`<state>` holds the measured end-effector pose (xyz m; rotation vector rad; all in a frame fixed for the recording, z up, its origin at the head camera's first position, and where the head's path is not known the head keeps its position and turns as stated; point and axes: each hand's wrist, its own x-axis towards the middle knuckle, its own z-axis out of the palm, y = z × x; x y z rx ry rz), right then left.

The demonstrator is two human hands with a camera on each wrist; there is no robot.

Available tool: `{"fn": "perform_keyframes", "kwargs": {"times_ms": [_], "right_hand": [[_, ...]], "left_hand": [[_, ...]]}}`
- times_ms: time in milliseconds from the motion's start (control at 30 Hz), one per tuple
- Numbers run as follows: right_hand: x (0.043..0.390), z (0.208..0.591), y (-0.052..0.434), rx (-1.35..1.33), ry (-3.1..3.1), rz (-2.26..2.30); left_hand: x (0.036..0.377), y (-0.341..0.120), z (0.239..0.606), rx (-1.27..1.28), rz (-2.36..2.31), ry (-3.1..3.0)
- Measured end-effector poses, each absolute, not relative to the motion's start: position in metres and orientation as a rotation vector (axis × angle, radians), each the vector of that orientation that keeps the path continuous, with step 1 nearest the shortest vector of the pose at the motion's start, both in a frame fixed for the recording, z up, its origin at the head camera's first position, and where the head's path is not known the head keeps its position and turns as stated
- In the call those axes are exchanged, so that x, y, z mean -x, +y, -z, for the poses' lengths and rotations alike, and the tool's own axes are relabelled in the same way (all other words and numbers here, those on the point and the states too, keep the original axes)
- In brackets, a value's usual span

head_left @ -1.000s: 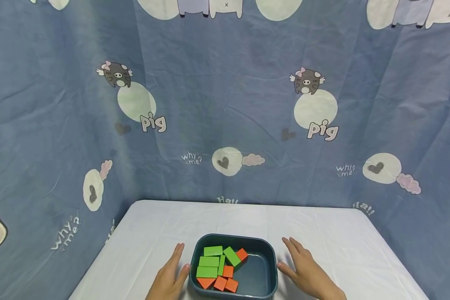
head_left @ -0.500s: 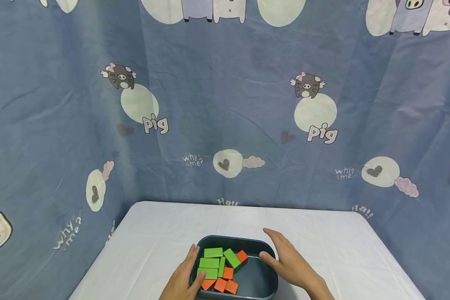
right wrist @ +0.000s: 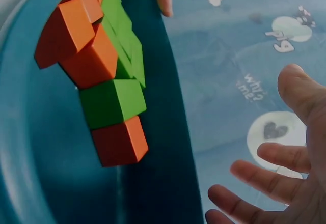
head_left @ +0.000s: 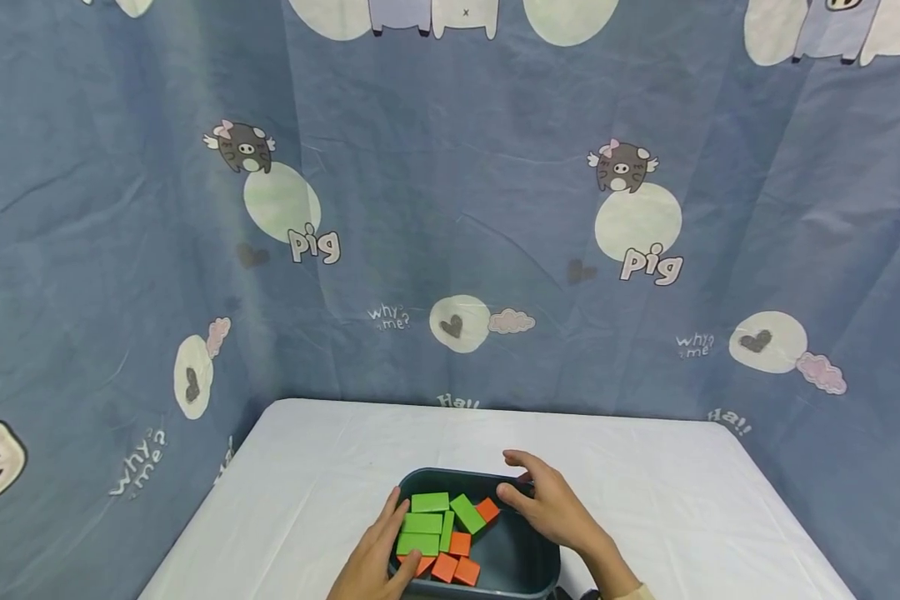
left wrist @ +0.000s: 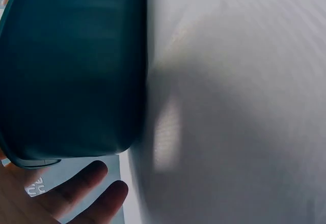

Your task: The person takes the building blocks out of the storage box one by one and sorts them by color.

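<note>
A dark teal bin [head_left: 521, 558] stands near the front of the white table and holds several green blocks [head_left: 429, 502] and orange blocks [head_left: 459, 544], piled on its left side. My left hand [head_left: 381, 546] lies against the bin's left wall with the thumb hooked over the rim. In the left wrist view its fingers [left wrist: 81, 193] reach past the bin's wall [left wrist: 71, 71]. My right hand [head_left: 546, 502] hovers over the bin's right far part, fingers spread and holding nothing. The right wrist view shows that right hand [right wrist: 270, 132] beside the green block [right wrist: 112, 102] and orange block [right wrist: 119, 142].
The white table [head_left: 307, 475] runs to a blue cartoon-print curtain [head_left: 450, 208] at the back and on both sides. Bare tabletop [left wrist: 234, 107] lies left, right and behind the bin. The bin's right half [right wrist: 30, 183] has no blocks in it.
Both hands have moved in from the table beside the bin. The left now hooks its thumb over the left rim; the right has come over the bin's far right part.
</note>
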<state>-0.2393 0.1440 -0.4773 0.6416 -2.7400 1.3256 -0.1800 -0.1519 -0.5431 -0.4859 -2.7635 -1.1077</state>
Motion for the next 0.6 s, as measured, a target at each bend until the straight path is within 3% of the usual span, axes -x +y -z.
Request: {"fn": "perform_keyframes", "kwargs": {"times_ms": [600], "right_hand": [[0.255, 0.479, 0.13, -0.626, -2.647, -1.461]], "left_hand": [[0.179, -0.147, 0.55, 0.469, 1.087, -2.788]]}}
